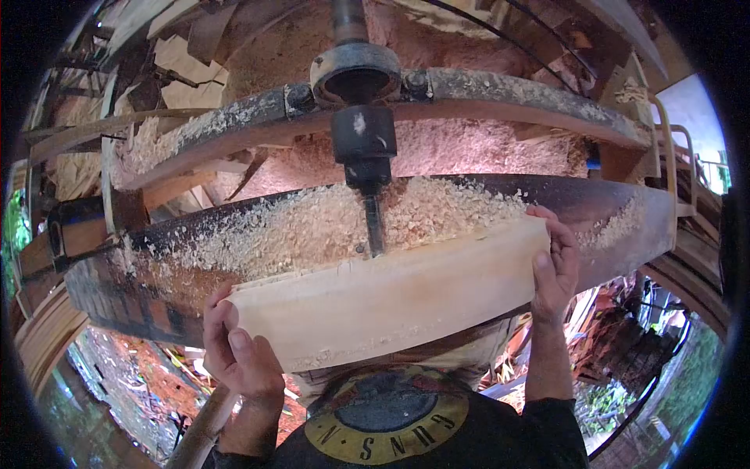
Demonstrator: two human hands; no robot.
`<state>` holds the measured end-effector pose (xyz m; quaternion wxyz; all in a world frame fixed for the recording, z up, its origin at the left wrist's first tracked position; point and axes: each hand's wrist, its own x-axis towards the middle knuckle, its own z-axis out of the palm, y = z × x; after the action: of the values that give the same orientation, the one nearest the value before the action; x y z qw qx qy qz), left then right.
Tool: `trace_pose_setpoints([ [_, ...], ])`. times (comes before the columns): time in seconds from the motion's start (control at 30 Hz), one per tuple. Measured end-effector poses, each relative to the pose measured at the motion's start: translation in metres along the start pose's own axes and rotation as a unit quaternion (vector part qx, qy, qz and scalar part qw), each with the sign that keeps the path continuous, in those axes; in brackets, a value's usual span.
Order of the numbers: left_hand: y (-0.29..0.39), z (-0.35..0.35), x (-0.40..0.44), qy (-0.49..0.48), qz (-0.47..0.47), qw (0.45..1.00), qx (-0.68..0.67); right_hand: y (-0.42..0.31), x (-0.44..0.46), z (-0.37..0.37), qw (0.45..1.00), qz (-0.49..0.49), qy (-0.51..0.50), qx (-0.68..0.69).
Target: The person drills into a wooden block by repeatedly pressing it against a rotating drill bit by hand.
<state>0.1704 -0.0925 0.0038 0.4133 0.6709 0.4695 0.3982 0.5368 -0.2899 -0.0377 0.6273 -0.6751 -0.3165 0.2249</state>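
A pale wooden board (pixel 398 301) with a slightly curved outline lies across the dark work table, tilted up toward the right. My left hand (pixel 242 352) grips its left end, thumb on top and fingers round the end. At the opposite end, my right hand (pixel 556 270) holds the board the same way. A dark vertical spindle with a drill chuck (pixel 365 137) hangs over the table, and its bit (pixel 374 225) reaches down to the board's far edge. Whether the bit touches the wood I cannot tell.
Wood shavings (pixel 289 227) are heaped behind the board along the table (pixel 625 207). A shavings-covered wooden beam (pixel 516 98) crosses behind the chuck and carries a round metal bearing ring (pixel 355 72). Scrap wood and debris lie on the ground at both sides.
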Motion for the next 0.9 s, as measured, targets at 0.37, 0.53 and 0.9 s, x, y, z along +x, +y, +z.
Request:
trace_pose_setpoints([
  [0.37,-0.005,0.0,0.017,-0.017,0.022,1.0,-0.003,0.002,-0.008,0.005,1.0,-0.01,0.016,0.01],
  [0.53,0.005,0.004,0.022,-0.033,0.043,0.998,0.038,-0.001,-0.011,0.003,1.0,0.0,0.015,-0.011],
  [0.9,-0.001,-0.02,-0.024,-0.061,-0.007,0.998,0.002,-0.01,-0.045,-0.003,0.997,0.044,0.057,-0.015],
])
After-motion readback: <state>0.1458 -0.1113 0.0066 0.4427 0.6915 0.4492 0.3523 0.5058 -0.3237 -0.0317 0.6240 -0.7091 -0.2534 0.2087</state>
